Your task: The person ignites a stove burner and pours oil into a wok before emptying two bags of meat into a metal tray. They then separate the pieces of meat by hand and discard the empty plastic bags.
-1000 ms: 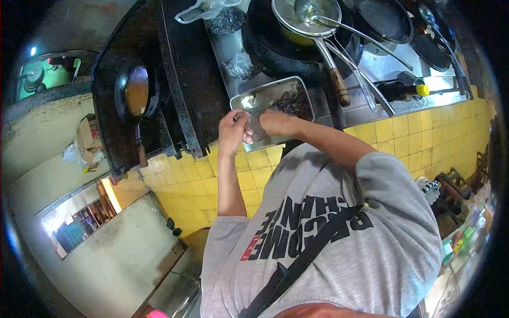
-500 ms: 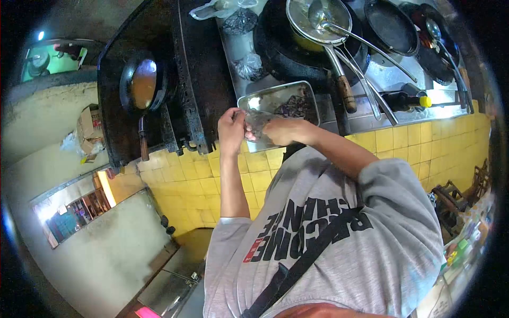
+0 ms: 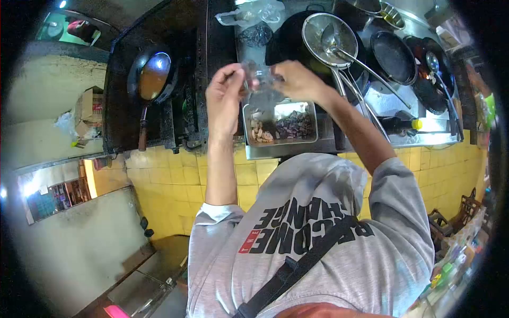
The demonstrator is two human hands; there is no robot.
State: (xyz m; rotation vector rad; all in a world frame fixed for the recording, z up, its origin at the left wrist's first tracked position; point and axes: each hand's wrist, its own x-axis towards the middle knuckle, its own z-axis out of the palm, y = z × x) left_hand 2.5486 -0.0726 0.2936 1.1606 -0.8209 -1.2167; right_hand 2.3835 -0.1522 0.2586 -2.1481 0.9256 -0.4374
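Note:
My left hand [image 3: 225, 93] pinches one side of a clear plastic bag [image 3: 260, 85] above the counter. My right hand [image 3: 298, 82], slightly blurred, grips the bag's other side. Just below the bag sits a rectangular metal tray [image 3: 316, 127]. Dark chopped pieces [image 3: 294, 126] fill its right part, and pale brown pieces [image 3: 261, 133] lie in its left part. The exact kind of food cannot be made out.
Behind my right hand a strainer with a ladle [image 3: 330, 40] rests over a large dark wok [image 3: 286, 37]. A pan with brown liquid [image 3: 154, 79] stands at left. A black pan [image 3: 393, 58] and a yellow-capped bottle [image 3: 400, 125] are at right.
Both hands have lifted the bag from the tray's near left edge to above its far side. Pale brown pieces now show in the tray's left part.

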